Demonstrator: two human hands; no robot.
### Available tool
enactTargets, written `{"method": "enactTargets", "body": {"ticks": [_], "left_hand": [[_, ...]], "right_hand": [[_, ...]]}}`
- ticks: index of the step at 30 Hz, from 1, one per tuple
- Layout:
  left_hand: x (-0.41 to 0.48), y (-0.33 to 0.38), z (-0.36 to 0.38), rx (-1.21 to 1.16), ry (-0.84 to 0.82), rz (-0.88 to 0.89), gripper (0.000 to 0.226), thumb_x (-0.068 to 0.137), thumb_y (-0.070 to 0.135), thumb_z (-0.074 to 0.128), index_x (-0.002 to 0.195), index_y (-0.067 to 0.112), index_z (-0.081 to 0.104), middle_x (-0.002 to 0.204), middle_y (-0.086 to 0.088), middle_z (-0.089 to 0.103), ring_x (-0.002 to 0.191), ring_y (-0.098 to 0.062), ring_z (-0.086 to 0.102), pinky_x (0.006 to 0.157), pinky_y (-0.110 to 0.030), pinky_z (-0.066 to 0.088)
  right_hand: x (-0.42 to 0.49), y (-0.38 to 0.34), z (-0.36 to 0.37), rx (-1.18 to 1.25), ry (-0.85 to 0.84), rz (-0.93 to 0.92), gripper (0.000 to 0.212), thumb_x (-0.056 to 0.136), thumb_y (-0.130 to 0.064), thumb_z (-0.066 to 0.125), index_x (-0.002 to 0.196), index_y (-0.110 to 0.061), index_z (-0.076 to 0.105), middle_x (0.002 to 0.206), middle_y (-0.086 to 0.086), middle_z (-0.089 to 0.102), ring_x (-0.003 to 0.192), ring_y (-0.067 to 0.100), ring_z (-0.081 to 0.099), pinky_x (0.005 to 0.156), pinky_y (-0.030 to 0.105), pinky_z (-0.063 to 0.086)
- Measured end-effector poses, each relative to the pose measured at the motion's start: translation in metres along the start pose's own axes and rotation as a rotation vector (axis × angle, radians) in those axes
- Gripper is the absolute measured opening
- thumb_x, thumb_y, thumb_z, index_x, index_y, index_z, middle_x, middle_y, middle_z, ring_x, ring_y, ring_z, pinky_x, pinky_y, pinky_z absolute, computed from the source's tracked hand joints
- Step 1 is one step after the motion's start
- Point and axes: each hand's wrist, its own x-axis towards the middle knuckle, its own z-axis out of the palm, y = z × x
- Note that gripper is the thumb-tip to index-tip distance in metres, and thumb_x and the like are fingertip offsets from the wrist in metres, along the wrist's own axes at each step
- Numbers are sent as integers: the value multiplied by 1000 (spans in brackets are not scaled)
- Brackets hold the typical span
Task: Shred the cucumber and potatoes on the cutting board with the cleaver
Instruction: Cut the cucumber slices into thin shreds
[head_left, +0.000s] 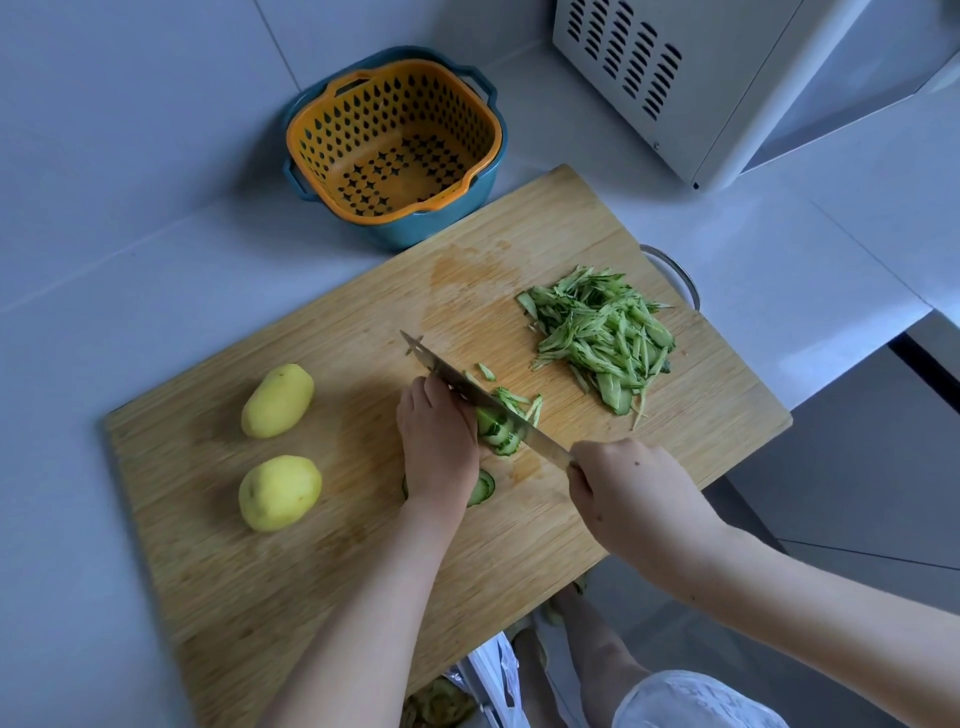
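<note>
One wooden cutting board (363, 545) spans the middle of the counter (130, 234). At 1 o'clock stands a white appliance (701, 104) (vented side showing), and at 12 an orange colander (363, 119) sits nested in a blue bowl (441, 228). Cucumber shreds (605, 338) are heaped on the board at 2 o'clock. The right hand (623, 493), at 4 o'clock, is clenched round the cleaver (488, 402) handle. The left hand (439, 441) curls its fingers down over the cucumber slices (496, 431) at centre, the blade against its knuckles. Two peeled potatoes (278, 400) (279, 492) lie on the board at 9 o'clock, apart.
</note>
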Motion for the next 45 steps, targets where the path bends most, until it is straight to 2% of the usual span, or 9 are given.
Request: {"method": "enactTargets", "body": {"ticks": [4,10,14,17,24,28,32,35,45], "left_hand": [[0,-3,1,-11,77,84,19,91,8,33,82,6,49,73,-11,50,67,-22,44,67,-32,39],[-1,-3,2,29,26,64,19,92,10,34,87,3,51,80,-13,53,75,-25,50,74,-37,45],[0,-1,1,23,16,36,13,90,6,39,88,2,51,82,-13,54,77,-27,52,77,-40,47],[1,-3,2,14,50,88,17,91,5,35,83,5,50,74,-11,51,68,-23,47,67,-34,42],[0,-1,-7,-130,100,98,16,88,7,30,77,13,41,69,-5,41,64,-18,37,65,-31,32],[-3,-5,-9,-115,53,103,12,90,5,34,81,13,37,75,-1,35,69,-17,35,67,-33,35],[-3,-1,-7,-115,43,46,13,89,6,37,84,4,49,78,-7,44,74,-19,38,71,-40,43],[-1,-1,-4,-94,45,56,27,89,16,28,84,2,50,77,-13,51,73,-19,40,69,-35,39],[-1,-3,-2,-97,95,60,18,87,5,33,79,6,49,73,-12,50,70,-16,37,65,-31,38]], "right_hand": [[28,-16,7,44,15,-23,30,92,-6,41,65,-16,33,61,-1,40,59,24,47,46,27,32],[9,-8,-5,51,22,-25,21,96,-14,36,79,-13,48,69,2,52,58,20,46,50,27,35],[1,-5,-6,2,-18,7,28,97,-18,33,70,-14,39,63,-1,41,50,15,35,43,23,25],[28,-16,3,31,-14,-4,34,94,-10,38,61,-17,30,61,-1,40,55,20,42,42,25,26],[29,-19,-5,146,112,-33,31,96,-16,36,66,-14,39,61,2,46,54,21,42,46,28,31],[-2,-9,-12,85,61,-6,30,96,-19,33,67,-15,40,66,3,56,56,22,52,51,31,41],[-6,-9,-6,3,26,-10,36,97,-19,33,61,-20,27,58,-2,39,47,14,33,42,23,22],[-7,-7,-10,1,7,13,28,96,-17,35,68,-18,38,63,-3,43,51,14,37,43,22,23],[37,-24,2,132,28,-4,27,95,-16,35,71,-11,44,64,3,47,58,22,46,48,28,33]]}}
